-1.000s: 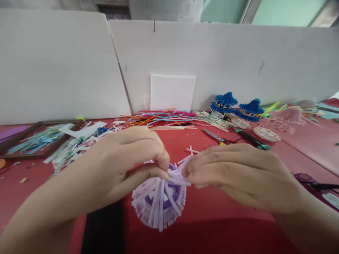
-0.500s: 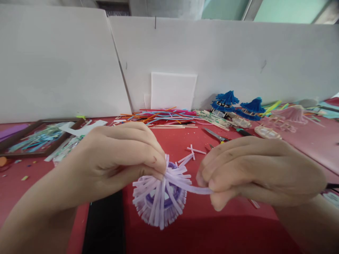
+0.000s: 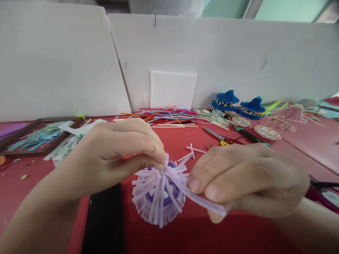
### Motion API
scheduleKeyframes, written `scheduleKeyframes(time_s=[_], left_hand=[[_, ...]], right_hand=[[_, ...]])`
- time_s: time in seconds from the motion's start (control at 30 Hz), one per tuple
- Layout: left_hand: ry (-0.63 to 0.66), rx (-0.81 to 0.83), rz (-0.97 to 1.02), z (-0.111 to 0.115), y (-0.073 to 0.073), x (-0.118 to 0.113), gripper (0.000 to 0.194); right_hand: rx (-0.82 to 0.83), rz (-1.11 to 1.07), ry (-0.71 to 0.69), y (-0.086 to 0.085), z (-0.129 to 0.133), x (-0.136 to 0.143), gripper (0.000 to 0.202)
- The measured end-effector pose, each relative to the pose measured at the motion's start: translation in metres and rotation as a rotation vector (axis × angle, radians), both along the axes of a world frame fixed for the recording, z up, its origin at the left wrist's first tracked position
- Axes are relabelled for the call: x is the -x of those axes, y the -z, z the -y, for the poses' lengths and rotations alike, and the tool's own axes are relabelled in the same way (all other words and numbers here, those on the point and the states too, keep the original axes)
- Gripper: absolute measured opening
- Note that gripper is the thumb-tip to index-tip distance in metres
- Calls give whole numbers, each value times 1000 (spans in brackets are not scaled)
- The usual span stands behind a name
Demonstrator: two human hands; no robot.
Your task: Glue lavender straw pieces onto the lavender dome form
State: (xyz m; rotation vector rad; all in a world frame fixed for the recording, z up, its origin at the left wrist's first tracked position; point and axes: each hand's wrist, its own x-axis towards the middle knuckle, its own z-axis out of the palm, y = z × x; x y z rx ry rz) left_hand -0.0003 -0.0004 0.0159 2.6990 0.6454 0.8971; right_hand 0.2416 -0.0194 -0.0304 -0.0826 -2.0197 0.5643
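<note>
A small round model of pale purple fuzzy strips point(image 3: 159, 201), with a darker purple ring inside, is at the middle near the front. My left hand point(image 3: 129, 148) pinches the strips at its top centre. From that point a longer lilac strip point(image 3: 201, 201) runs out to the right. The thumb and fingers of my right hand point(image 3: 246, 180) are closed around this strip, whose free end sticks out past the fingertips.
Cut lilac pieces point(image 3: 191, 151), scissors point(image 3: 215, 134) and blue-roofed models point(image 3: 225, 100) lie beyond my hands. Coloured strips point(image 3: 164, 114) line the white board. A black phone-like slab point(image 3: 104, 222) and a brown frame point(image 3: 39, 153) are at left.
My right hand has moved a little left and closer to the model, and more of the strip's end shows past its fingers. My left hand has hardly moved.
</note>
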Motion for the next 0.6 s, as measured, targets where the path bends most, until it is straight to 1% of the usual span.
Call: scheduleKeyframes(time_s=[0.1,0.17,0.27,0.33,0.4,0.47,0.53,0.6], left_hand=[[17,47,-28,-2,3,1,20],[28,98,-65,-2,5,2,19],[40,144,-81,-1,9,-1,17],[8,152,-55,2,12,-5,12],[-88,154,17,7,17,-10,7],[-226,146,124,15,25,-13,6],[-346,150,229,23,35,-13,11],[-421,193,303,31,48,-11,11]], right_hand=[[-76,122,61,-4,3,-3,14],[-127,218,93,-2,6,-6,13],[-225,236,194,9,11,-9,8],[-316,211,279,20,13,-10,7],[-411,186,320,30,13,-8,9],[-486,141,327,38,13,-6,14],[-530,99,338,43,13,-1,20],[-542,84,373,47,13,3,25]])
